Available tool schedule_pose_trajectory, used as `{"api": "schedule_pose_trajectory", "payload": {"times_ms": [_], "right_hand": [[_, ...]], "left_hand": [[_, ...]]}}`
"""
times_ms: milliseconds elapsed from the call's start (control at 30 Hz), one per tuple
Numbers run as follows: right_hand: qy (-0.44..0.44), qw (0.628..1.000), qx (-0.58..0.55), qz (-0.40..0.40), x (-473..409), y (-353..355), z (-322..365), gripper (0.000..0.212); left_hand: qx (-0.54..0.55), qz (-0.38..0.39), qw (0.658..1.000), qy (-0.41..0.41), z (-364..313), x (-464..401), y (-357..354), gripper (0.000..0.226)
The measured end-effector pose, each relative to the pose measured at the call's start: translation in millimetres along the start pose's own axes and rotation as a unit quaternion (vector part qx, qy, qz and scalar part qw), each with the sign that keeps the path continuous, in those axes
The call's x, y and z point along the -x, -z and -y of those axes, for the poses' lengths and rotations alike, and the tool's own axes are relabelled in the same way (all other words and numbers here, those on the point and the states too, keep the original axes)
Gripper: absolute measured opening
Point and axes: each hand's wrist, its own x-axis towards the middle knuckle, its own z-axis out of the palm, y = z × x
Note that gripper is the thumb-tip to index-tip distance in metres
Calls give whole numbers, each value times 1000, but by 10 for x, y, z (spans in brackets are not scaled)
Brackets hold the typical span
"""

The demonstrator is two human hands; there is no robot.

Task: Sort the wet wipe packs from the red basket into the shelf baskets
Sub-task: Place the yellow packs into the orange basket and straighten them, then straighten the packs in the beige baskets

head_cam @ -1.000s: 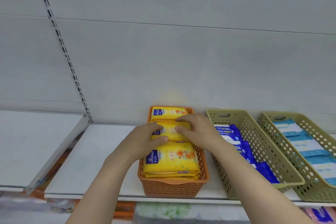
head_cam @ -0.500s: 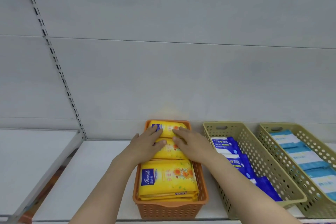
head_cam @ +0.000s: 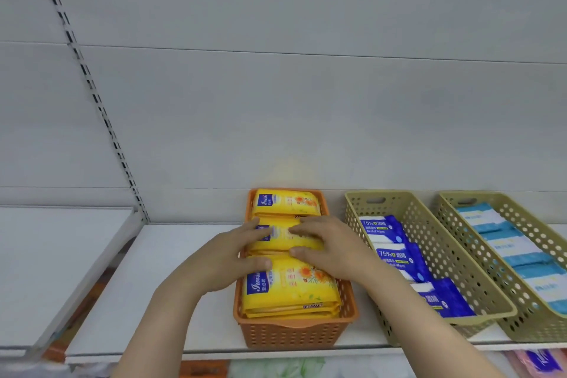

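While both hands sit on the middle stack of yellow wet wipe packs [head_cam: 285, 236], it looks like a tidy-up step rather than a fresh drop. The left hand [head_cam: 221, 258] has fingers laid fairly flat over the left edge of that stack, thumb down on the front stack, so its grip is wide, pressing rather than clamping. The right hand [head_cam: 325, 248] mirrors it from the right side, fingers stretched across the pack top, thumb at the seam between the middle and front stacks; also a wide, flat grip, though I can't tell for sure if the fingertips hook an edge.

My guess is they're squaring the packs so three stacks fit in a row inside the orange basket [head_cam: 294, 334], which sits on the shelf [head_cam: 184, 255]. Yellow goes there, dark blue alcohol wipes [head_cam: 395, 255] lie in the olive basket [head_cam: 429, 224] just beside it, and light blue packs [head_cam: 515, 248] in the far right basket [head_cam: 537, 230], so it's sorted by colour. The red source basket isn't in view.
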Motion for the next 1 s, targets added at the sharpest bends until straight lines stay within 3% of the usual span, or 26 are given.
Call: {"api": "schedule_pose_trajectory", "payload": {"times_ms": [233, 367, 500, 800, 933, 1000], "right_hand": [[-25, 1000, -14, -11, 198, -12, 34, 53], [-9, 998, -31, 48, 353, -54, 24, 78], [-11, 998, -58, 33, 405, -103, 32, 98], [-13, 998, -54, 9, 419, 40, 34, 61], [-62, 994, -42, -85, 536, 492, -325, 47], [-107, 990, -6, -95, 612, 712, -634, 45]], "left_hand": [[17, 6, 1000, -11, 5, 88, -13, 77], [20, 38, 999, -10, 16, 193, -3, 92], [-42, 29, 999, -7, -51, 187, 21, 84], [-106, -5, 994, 6, -251, 143, 53, 88], [-126, -114, 982, -82, -637, -65, -229, 73], [-133, -125, 974, -131, -859, -203, -481, 67]]}}
